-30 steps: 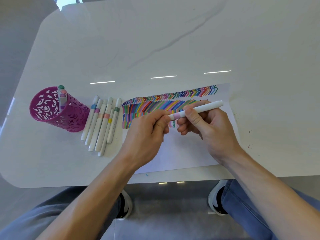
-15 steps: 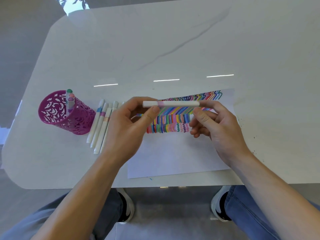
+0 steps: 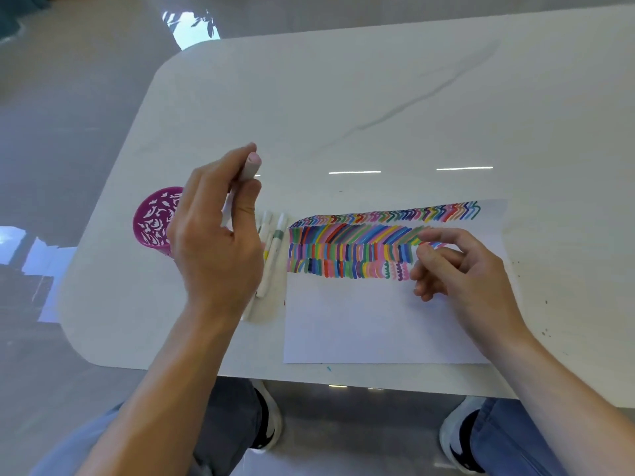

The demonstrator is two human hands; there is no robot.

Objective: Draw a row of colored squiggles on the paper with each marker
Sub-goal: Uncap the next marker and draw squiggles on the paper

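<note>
Head view: left hand [image 3: 216,249] with marker [image 3: 249,168] partly hides magenta cup [image 3: 151,218].

Indoor room, office or home unclear: glossy white marble-look table [image 3: 343,97], polished grey floor [image 3: 68,115] mirroring window.

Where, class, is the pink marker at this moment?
In the head view, the pink marker is left of centre, gripped by the left hand over the magenta cup and the loose markers beside the paper.
</note>
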